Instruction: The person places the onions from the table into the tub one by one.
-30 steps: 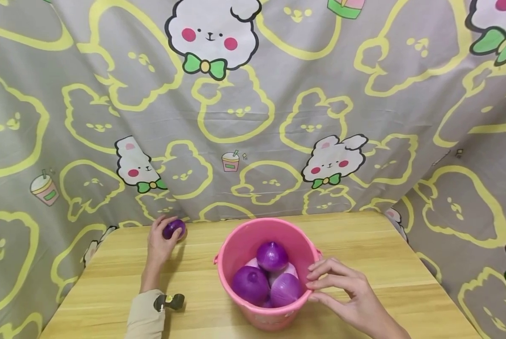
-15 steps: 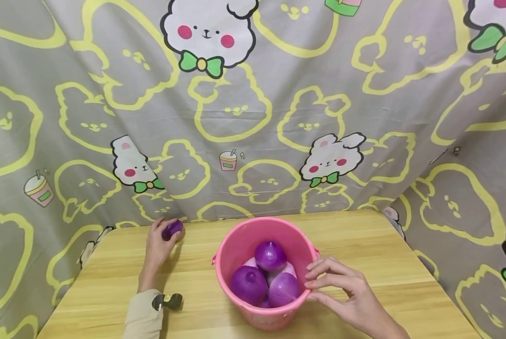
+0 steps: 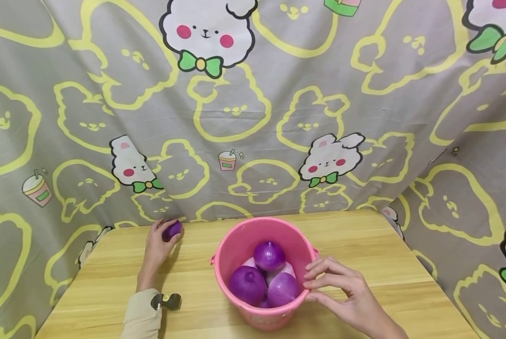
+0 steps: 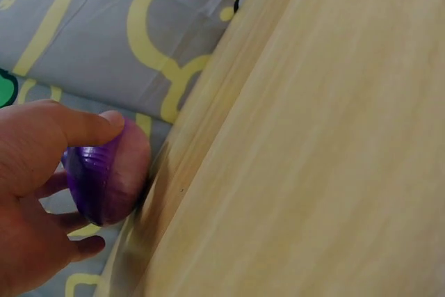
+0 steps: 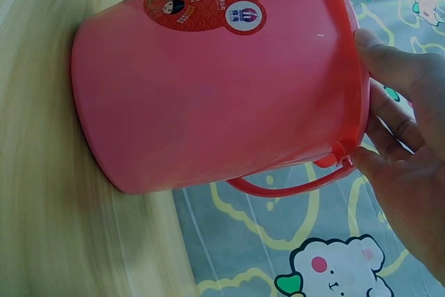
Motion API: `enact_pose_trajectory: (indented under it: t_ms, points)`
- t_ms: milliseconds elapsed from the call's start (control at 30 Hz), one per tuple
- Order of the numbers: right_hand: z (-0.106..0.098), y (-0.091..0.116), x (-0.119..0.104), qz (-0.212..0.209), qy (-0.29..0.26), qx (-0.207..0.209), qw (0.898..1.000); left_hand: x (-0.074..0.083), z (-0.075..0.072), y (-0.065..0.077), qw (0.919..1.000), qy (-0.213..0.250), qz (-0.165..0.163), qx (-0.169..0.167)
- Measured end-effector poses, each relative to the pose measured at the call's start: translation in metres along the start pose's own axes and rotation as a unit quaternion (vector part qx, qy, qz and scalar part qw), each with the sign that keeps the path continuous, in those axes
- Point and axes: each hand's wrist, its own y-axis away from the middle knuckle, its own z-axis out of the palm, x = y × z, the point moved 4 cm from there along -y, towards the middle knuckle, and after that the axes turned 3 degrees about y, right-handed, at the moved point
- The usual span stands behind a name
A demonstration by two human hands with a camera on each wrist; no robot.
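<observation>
At the table's far left, my left hand (image 3: 156,244) holds a purple onion (image 3: 173,230) between thumb and fingers. The left wrist view shows this onion (image 4: 128,172) close over the table's edge, with a paler pinkish side facing right. A pink bucket (image 3: 246,235) stands upright at the front middle, with several purple onions (image 3: 248,285) inside, some partly hidden under the upper ones. My right hand (image 3: 352,292) grips the bucket's right rim. Seen from the right wrist, the thumb and fingers of this hand (image 5: 417,102) are at the rim, beside the handle's joint.
The wooden table (image 3: 206,263) ends at a grey patterned curtain (image 3: 253,188) behind and at both sides. The bucket's pink handle (image 5: 285,189) hangs down along its outer wall. A dark wrist strap (image 3: 165,301) sits over the left sleeve.
The onion in my left hand has turned a little, showing less of its round side. The right hand stays on the bucket rim, and the head view has shifted slightly.
</observation>
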Motion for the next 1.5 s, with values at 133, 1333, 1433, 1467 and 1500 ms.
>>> enact_pose_trajectory:
  t_ms: [133, 1333, 1433, 1467, 1500]
  points:
    - [0.0, 0.0, 0.001, -0.002, 0.001, -0.001, 1.0, -0.002, 0.0, 0.001, 0.9999, 0.002, -0.013, -0.002]
    - [0.0, 0.008, 0.006, 0.015, 0.015, -0.003, 1.0, 0.005, -0.009, 0.006, 0.999, 0.015, -0.04, 0.012]
    - [0.0, 0.007, 0.005, 0.01, 0.016, -0.002, 1.0, 0.006, -0.01, 0.006, 0.9992, 0.019, -0.03, 0.018]
    - [-0.001, 0.006, 0.004, 0.008, 0.015, -0.002, 1.0, 0.007, -0.01, 0.006, 0.9992, 0.019, -0.027, 0.02]
    - [-0.001, 0.006, 0.004, 0.006, 0.015, -0.002, 1.0, 0.007, -0.011, 0.007, 0.9993, 0.019, -0.025, 0.021]
